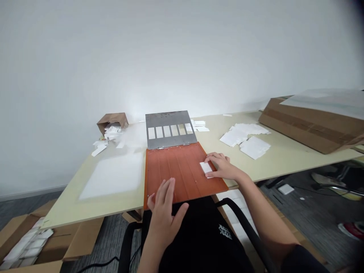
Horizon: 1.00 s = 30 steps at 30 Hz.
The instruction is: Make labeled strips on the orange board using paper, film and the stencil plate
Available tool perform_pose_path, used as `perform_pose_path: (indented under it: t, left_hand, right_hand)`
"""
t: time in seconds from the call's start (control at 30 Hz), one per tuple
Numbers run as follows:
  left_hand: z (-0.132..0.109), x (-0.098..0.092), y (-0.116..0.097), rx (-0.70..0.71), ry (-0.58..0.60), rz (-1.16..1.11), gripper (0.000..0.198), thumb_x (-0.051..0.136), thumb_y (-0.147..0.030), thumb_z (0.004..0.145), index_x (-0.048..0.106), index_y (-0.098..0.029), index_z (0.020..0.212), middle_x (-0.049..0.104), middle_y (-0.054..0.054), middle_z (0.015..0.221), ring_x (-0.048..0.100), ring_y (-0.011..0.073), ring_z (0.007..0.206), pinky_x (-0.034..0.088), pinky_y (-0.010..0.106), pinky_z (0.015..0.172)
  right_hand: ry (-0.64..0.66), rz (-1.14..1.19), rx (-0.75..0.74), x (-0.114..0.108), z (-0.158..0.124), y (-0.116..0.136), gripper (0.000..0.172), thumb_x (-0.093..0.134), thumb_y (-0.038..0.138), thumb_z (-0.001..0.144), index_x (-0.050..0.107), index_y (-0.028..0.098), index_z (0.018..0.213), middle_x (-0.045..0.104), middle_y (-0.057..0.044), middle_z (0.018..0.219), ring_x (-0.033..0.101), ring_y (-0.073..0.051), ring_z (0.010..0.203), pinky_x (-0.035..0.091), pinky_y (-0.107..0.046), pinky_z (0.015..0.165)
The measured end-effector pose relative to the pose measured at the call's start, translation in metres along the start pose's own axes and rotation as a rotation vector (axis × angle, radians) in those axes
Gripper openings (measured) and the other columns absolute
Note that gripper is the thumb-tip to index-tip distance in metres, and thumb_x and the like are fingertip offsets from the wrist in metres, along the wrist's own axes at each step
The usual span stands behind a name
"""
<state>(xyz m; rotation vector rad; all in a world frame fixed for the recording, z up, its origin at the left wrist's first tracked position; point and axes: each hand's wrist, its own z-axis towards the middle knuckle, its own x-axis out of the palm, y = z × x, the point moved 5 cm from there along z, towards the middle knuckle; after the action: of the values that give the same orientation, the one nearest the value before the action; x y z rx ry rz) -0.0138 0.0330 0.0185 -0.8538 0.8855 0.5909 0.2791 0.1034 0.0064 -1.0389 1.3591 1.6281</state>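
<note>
In front of me lies an orange-red board [176,170] with faint lengthwise grooves. Hinged to its far edge, a grey metal frame [166,142] stands tilted back, with a row of several rectangular cut-out windows. My right hand [222,166] grips a small white card [206,169] between thumb and fingers, at the right part of the board. Over the board's front edge, my left hand [165,208] has its fingers stretched and its thumb apart, holding nothing. Whether its fingertips touch the board I cannot tell.
White sheets [254,147] lie right of the board, before a large cardboard box [301,123]. At the back left, a small open box [122,118] spills white pieces. A white square patch [113,176] shows on the table's left side. An open carton [82,237] sits on the floor.
</note>
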Motion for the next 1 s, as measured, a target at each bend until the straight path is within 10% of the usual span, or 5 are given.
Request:
perform_pose_path:
  t: [1.0]
  left_hand:
    - [0.026,-0.077,0.098,-0.162,-0.216,-0.066,0.060,0.044,-0.049,0.096,0.028,-0.030,0.150,0.053,0.013,0.143,0.048,0.0314,0.132,0.028,0.058,0.107]
  right_hand:
    - [0.198,-0.091,0.038,-0.012,0.033,0.011,0.060,0.078,0.063,0.054,0.055,0.026,0.095,0.053,-0.007,0.115,0.046,-0.034,0.110,0.033,-0.047,0.093]
